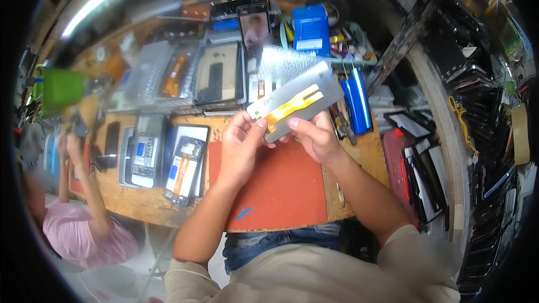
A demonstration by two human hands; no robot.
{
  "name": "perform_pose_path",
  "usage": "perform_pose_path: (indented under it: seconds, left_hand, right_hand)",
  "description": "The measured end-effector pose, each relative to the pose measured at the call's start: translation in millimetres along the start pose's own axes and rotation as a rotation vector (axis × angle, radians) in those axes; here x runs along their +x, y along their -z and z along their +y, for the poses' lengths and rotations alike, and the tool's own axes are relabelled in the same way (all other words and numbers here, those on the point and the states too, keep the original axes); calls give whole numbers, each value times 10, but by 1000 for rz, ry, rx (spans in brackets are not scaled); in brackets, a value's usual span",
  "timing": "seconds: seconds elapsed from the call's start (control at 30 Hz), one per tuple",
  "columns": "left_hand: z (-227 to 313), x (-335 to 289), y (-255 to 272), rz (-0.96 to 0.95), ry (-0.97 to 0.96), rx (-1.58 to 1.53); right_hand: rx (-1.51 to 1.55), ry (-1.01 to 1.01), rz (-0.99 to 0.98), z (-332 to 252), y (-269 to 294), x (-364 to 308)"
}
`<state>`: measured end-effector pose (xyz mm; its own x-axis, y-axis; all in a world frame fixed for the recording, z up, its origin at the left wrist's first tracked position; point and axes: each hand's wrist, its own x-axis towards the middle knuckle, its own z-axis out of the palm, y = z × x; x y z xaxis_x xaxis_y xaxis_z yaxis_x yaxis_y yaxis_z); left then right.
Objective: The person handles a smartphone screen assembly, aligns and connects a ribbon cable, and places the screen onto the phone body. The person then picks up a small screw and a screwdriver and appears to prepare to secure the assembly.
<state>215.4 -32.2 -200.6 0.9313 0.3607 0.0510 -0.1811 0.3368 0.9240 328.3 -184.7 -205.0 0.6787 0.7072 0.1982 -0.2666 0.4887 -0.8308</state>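
Observation:
Above the red work mat [281, 185] I hold a thin grey phone screen panel [328, 83], tilted up to the right, with its back side toward me. A yellow-orange flex cable [300, 101] with a forked end runs along it. My left hand [240, 148] pinches the panel's lower left end, thumb beside the cable. My right hand [319, 139] grips the lower long edge, thumb on the panel's face. The fingers behind the panel are mostly hidden. Left of the mat lie an opened phone [184, 171] with its inside parts bare and another opened phone [145, 157].
Bubble-wrap packs [149, 73] and boxed panels [218, 81] fill the table's back. A lit phone [255, 27] stands upright there. On the right are a blue cylinder [357, 101] and stacked phone parts [424, 174]. At far left, a person in a pink shirt [84, 233] works.

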Motion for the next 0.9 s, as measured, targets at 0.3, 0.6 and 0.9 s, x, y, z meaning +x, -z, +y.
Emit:
perform_pose_path:
  seconds: [0.3,0.6,0.9]
  left_hand:
    - [39,-26,34,-76,23,-180]
    - [1,-64,20,-38,85,-16]
    - [35,-48,18,-25,82,101]
  right_hand:
    - [-69,4,94,49,-141,-6]
    - [-176,62,114,-27,-59,19]
    - [-212,16,83,-67,-70,18]
